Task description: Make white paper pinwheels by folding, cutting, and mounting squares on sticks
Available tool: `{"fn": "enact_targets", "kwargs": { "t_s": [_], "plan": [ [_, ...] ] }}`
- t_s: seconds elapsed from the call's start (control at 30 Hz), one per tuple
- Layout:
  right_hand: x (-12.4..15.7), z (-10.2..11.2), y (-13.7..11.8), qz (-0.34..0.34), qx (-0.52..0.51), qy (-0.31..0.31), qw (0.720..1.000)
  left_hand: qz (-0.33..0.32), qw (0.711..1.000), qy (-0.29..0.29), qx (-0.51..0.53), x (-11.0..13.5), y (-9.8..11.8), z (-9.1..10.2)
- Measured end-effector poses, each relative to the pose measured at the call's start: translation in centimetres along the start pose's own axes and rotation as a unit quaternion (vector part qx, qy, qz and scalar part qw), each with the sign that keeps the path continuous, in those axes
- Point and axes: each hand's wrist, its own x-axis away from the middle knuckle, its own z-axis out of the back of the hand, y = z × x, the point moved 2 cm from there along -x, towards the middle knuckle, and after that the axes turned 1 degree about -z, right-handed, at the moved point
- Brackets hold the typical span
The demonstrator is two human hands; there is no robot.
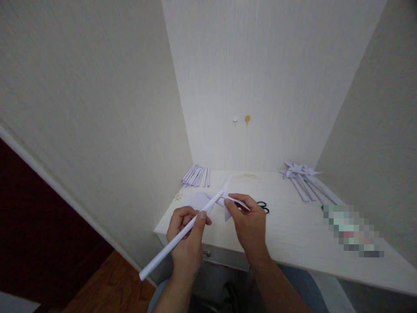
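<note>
The left hand [187,232] closes its fingers around a rolled paper stick [163,255], thumb along its top. The stick slants across the table's [286,243] front edge, lower end beyond the left front corner. At its upper end, above the table, sits a paper pinwheel [226,213]; the right hand [250,221] pinches it between thumb and fingers. Black-handled scissors [264,208] lie behind the right hand. Assembled pinwheels [298,171] occupy the right rear corner. The step in hand appears to be joining pinwheel to stick. The next move likely calls for steadying the stick while seating the pinwheel's centre.
</note>
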Motion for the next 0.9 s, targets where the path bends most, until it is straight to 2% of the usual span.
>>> {"fn": "enact_targets", "kwargs": {
  "t_s": [0.3,0.53,0.67,0.77,0.9],
  "plan": [
    [-0.3,-0.1,0.4,-0.021,-0.011,-0.017,1.0,-0.024,0.999,-0.002,-0.021,0.3,0.4,0.3],
    [-0.2,-0.2,-0.1,-0.04,-0.001,-0.041,0.998,-0.075,0.988,-0.023,-0.135,1.9,-0.4,1.2],
    [-0.3,-0.2,0.1,-0.055,-0.021,-0.06,0.996,-0.179,0.971,-0.049,-0.15,2.6,-0.7,1.2],
    [-0.4,0.0,0.8,-0.091,-0.053,-0.088,0.99,-0.271,0.945,-0.123,-0.134,2.9,-1.1,1.3],
    [-0.4,0.2,1.7,-0.134,-0.059,-0.133,0.98,-0.332,0.905,-0.194,-0.18,3.1,-1.5,1.9]
  ]
}}
